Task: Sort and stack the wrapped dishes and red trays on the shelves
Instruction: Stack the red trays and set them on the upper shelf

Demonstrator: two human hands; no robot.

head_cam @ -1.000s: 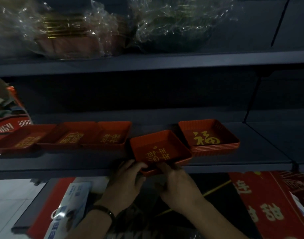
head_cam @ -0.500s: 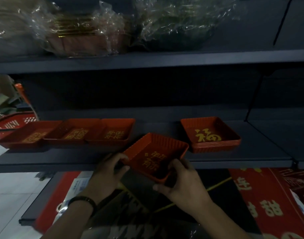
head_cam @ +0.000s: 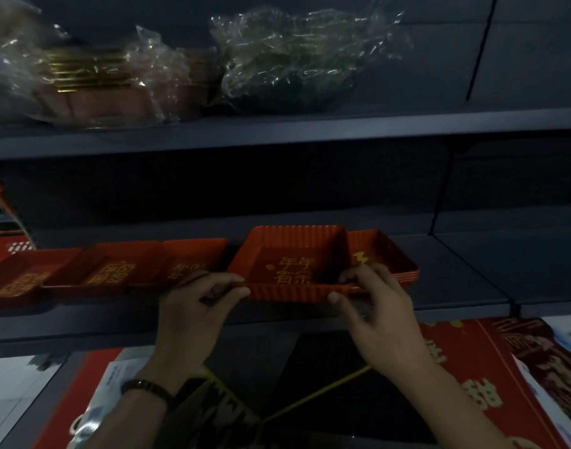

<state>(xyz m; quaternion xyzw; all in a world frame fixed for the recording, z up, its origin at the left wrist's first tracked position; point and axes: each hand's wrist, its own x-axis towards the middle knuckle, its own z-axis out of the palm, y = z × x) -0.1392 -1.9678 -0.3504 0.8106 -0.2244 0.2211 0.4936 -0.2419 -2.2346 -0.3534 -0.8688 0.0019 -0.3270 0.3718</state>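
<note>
A red tray (head_cam: 290,264) — ribbed walls, gold characters inside — is held level, open side up, long axis seemingly left-right, above the shelf (head_cam: 455,286) edge. Its near rim is pinched by left hand (head_cam: 193,306) and right hand (head_cam: 378,306); a tray stack (head_cam: 387,257) is partly covered behind.

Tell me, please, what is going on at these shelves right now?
A person is holding one red tray by its near rim, with the left hand at one corner and the right hand at the other. It is level over the middle shelf, in front of a stack of trays. Three more trays sit in a row to its left. Wrapped dishes lie on the upper shelf.
</note>
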